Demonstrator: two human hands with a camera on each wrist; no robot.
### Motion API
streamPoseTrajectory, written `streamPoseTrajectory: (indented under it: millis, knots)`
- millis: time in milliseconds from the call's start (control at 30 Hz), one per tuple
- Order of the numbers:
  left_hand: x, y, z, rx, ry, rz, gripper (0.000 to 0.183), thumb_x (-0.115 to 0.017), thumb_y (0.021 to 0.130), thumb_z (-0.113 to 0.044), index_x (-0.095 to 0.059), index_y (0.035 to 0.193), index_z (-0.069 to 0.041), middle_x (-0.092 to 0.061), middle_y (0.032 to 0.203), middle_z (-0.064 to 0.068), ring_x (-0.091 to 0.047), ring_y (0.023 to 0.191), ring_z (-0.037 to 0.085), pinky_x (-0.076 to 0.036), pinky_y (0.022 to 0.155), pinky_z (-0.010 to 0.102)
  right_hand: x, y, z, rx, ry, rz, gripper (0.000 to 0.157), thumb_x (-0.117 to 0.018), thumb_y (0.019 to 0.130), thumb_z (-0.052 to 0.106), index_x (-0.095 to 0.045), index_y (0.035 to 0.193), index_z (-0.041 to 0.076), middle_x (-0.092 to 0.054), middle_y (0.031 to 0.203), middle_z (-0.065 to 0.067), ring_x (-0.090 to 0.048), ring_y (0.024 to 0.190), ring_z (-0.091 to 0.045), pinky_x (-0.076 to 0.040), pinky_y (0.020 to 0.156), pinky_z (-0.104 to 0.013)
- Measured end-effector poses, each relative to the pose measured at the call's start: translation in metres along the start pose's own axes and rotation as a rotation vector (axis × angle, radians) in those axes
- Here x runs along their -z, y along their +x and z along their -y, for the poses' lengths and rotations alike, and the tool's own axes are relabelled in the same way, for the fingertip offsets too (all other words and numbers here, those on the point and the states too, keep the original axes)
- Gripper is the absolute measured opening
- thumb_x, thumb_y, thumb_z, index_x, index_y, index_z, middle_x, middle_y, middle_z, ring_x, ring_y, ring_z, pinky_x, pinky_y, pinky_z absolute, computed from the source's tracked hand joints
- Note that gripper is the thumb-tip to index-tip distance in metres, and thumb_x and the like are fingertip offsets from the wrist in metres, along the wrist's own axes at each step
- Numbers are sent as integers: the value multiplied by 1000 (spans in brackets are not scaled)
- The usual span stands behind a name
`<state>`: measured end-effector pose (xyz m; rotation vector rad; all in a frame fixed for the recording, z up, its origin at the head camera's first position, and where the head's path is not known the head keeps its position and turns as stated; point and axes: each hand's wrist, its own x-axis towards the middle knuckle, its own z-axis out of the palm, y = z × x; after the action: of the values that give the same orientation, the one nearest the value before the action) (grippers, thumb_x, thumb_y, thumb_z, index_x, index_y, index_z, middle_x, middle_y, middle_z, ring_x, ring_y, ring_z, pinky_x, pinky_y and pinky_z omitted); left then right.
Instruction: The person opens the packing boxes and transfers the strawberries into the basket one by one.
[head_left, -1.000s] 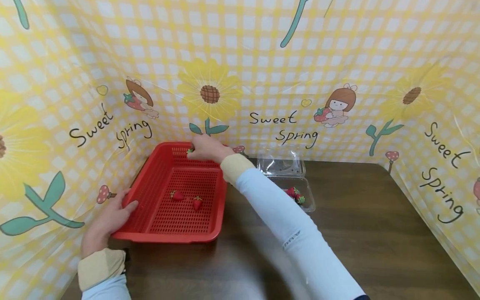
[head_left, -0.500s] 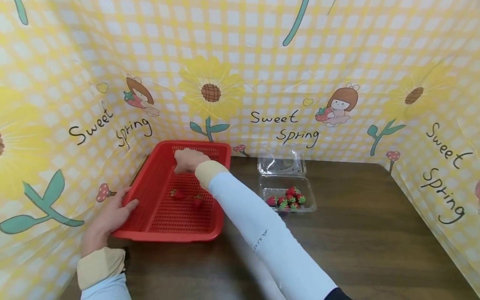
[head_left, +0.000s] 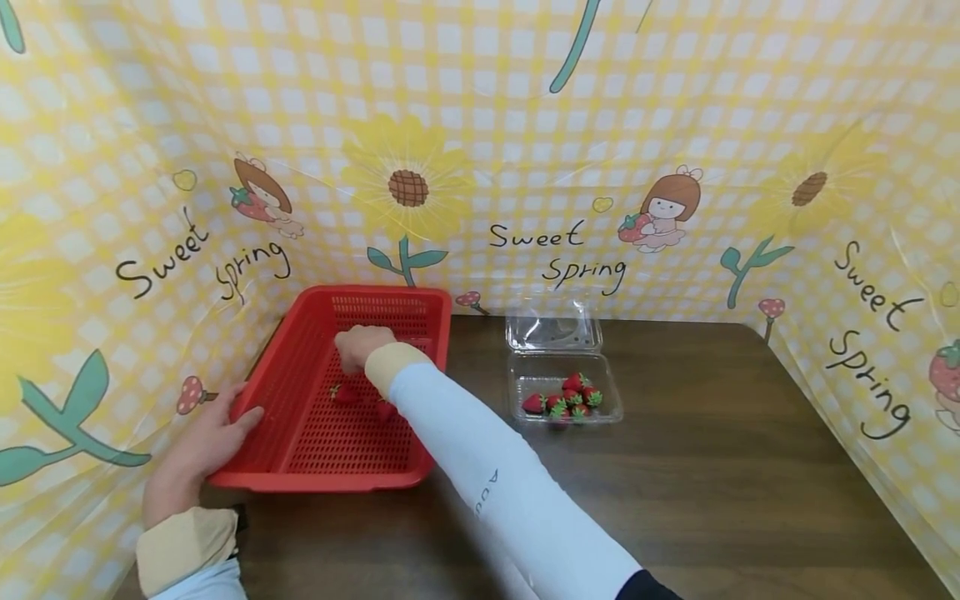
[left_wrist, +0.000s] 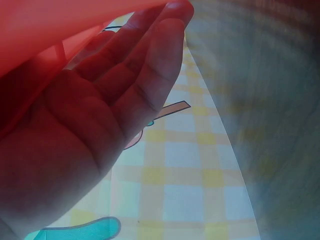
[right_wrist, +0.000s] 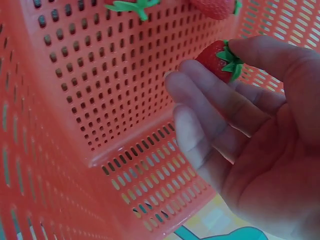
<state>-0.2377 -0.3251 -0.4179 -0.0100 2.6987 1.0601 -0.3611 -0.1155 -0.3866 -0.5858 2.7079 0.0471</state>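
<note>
A strawberry (right_wrist: pixel 220 59) is pinched between the thumb and fingertips of the right hand (head_left: pixel 357 345), low inside the red basket (head_left: pixel 300 467) at the left of the dark table (head_left: pixel 712 467). At the near left corner of the basket, the rim is touched by the left hand (head_left: pixel 197 447), whose fingers are laid straight along the outer wall and curl round nothing; in the left wrist view the palm (left_wrist: pixel 75 140) is seen flat beside the red plastic. Farther in, two strawberries (head_left: pixel 347 393) are already lying on the perforated floor, just beside the right hand and partly hidden by the sleeve (head_left: pixel 480 475). To the right, apart from the basket, a clear clamshell box (head_left: pixel 603 412) is standing open, and several berries (head_left: pixel 566 398) are left in its tray.

The step in hand is judged to be the setting down of the held berry in the basket. For the next move, a gentle release close above the floor seems called for, clear of the two berries lying there, with the basket steadied from the left so that nothing is rolled or bruised.
</note>
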Motion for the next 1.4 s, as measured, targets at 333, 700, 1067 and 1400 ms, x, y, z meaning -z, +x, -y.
streamPoseTrajectory:
  millis: [333,700,1067,1400]
  knots:
    - [-1,-1,2,-3,-4,-9,68,-45,103,-37,-16,153,-2,-52,123,30,-63,89,23,-49,67,32,-6,-5,1,-13,-33,-16,16,-53,99,23,-59,113,29,-58,97,7,-43,70,-11,-39,66,-28]
    - [0,1,3,4,-9,1,70,-45,103,-38,-14,154,-2,-51,125,31,-64,90,22,-50,69,32,31,-12,-11,117,124,-180,15,-48,101,28,-49,88,20,-41,75,4,-37,62,-12,-35,54,-26]
    - [0,4,-2,-26,-7,-3,67,-44,103,-38,-17,152,-2,-53,123,29,-64,91,23,-50,69,32,66,-52,-52,273,244,-541,24,-46,92,16,-31,72,17,-25,64,4,-15,58,-10,-18,52,-23]
    - [-1,1,-1,15,6,10,71,-43,103,-38,-11,154,-1,-49,126,32,-63,92,25,-50,68,32,61,-95,-107,327,208,-622,17,-46,93,15,-39,78,15,-37,64,3,-27,55,-10,-25,54,-22]
